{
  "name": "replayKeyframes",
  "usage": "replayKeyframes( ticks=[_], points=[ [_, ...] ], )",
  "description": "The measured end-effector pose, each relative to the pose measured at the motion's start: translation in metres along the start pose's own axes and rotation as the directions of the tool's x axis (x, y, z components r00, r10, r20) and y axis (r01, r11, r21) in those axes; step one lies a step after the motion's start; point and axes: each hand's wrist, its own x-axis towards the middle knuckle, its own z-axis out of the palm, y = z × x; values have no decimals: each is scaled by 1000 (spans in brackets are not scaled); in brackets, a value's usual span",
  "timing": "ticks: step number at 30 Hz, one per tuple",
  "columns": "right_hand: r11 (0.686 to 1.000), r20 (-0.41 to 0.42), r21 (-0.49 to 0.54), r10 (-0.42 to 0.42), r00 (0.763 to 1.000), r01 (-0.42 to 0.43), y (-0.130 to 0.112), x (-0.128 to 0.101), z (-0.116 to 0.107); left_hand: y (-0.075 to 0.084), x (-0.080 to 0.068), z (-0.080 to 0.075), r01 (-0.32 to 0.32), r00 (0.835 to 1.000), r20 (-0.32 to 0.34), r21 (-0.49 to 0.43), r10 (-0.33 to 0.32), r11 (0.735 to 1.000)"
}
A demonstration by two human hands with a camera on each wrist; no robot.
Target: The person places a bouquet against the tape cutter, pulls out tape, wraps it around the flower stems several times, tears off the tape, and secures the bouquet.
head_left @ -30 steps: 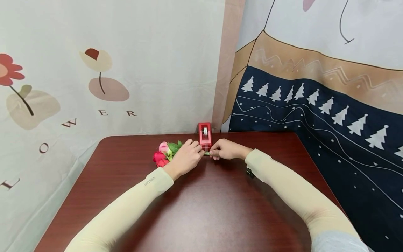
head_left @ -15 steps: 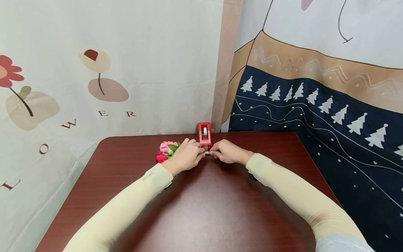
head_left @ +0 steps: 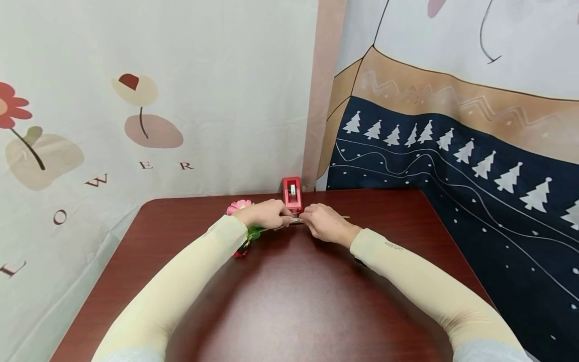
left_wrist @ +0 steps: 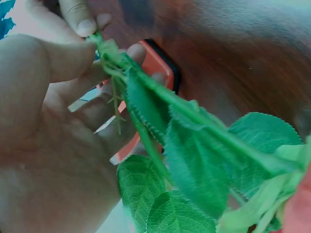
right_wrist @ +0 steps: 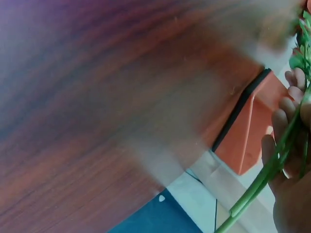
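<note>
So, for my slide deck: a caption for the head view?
Both hands, left and right, pinch green flower stems before a red tape dispenser on a dark table.

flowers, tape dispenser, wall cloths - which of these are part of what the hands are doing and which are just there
In use:
- left hand, gripping the flower stems
- right hand, pinching the same stems
- pink flower
- red tape dispenser, just behind the hands

Just there:
- table
- flower-print cloth
- tree-print cloth

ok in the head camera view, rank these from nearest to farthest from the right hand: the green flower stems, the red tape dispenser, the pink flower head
1. The green flower stems: pinched in the right hand, between both hands.
2. The red tape dispenser: just behind the hands, toward the wall.
3. The pink flower head: on the far side of the left hand, to the left.
</note>
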Motion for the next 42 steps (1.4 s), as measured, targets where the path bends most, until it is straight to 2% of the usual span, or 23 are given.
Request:
replayKeyframes(
  ticks=[4, 7, 10, 14, 22, 26, 31, 36, 42],
  points=[
    [999, -44, -37, -7, 999, 5, -4, -1, 4, -2, -1, -2, 5, 999, 43, -33, -3, 999],
    [999, -51, -54, -4, 999, 2, -5, -3, 6, -2, -2, -3, 29, 999, 46, -42, -27, 999],
    [998, -50, -54, 5, 999, -8, -4, -4, 7, -3, -1, -1, 27, 999, 35, -27, -26, 999],
    [999, -40, -19, 30, 999, -31, -3, -4, 8, -1, -2, 0, 21, 1000, -15, -1, -21, 1000],
    [987, 19, 125, 100, 995, -102, 2, 0, 1, 5, -5, 6, 31, 992, -124, 42, -25, 999],
    [966, 53, 210, 140, 989, -148, 5, 3, -5, 5, -4, 10, 6, 979, -201, 135, 21, 991],
    [945, 81, 270, 167, 983, -182, 8, 9, -8, 2, -3, 18, -34, 950, -288, 294, 122, 955],
    [934, 134, 286, 182, 974, -214, 12, 13, -8, -1, -4, 25, -44, 928, -320, 416, 192, 908],
    [875, 249, 382, 211, 945, -296, 18, 16, -12, -3, -4, 30, -49, 900, -343, 532, 268, 845]
  ],
)
